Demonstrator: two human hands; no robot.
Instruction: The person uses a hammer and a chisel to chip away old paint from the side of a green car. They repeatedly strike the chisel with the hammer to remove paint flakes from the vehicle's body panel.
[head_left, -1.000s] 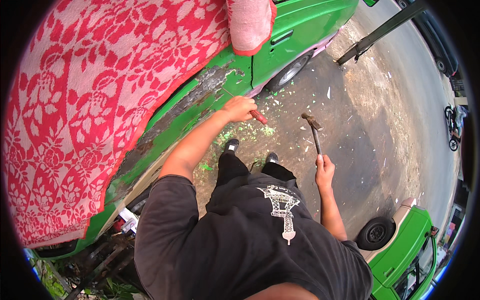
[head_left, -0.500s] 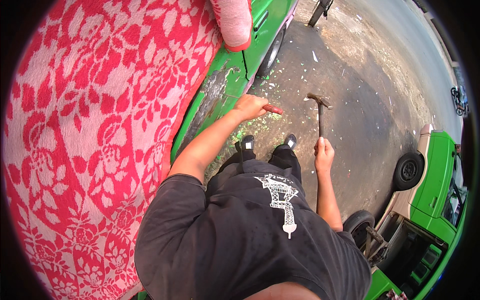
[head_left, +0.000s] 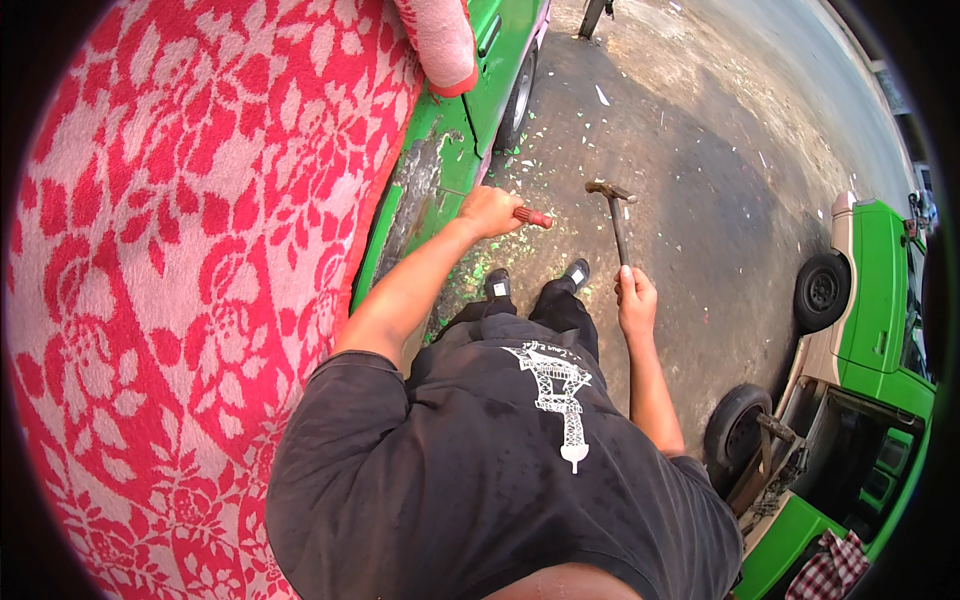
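My left hand (head_left: pixel 490 212) is closed around a red-handled screwdriver (head_left: pixel 533 217). Its ribbed handle sticks out to the right, while the hand hides its blade. That hand is held against the lower side of a green vehicle (head_left: pixel 420 205), where the paint is scraped to bare grey patches. To the right, my right hand (head_left: pixel 637 302) grips the lower handle of a hammer (head_left: pixel 619 232). The hammer head is up and level with the screwdriver's handle, a short gap apart from it.
A red and pink floral blanket (head_left: pixel 210 250) covers the vehicle's left part. Green paint chips (head_left: pixel 475 270) litter the ground by my shoes (head_left: pixel 575 273). A second green vehicle (head_left: pixel 875 300) stands at right, near a loose wheel (head_left: pixel 737 425) and a checked cloth (head_left: pixel 828 568).
The hammer has come slightly left, closer to the screwdriver's handle. The whole view has shifted a little, and more of the second vehicle and the checked cloth shows.
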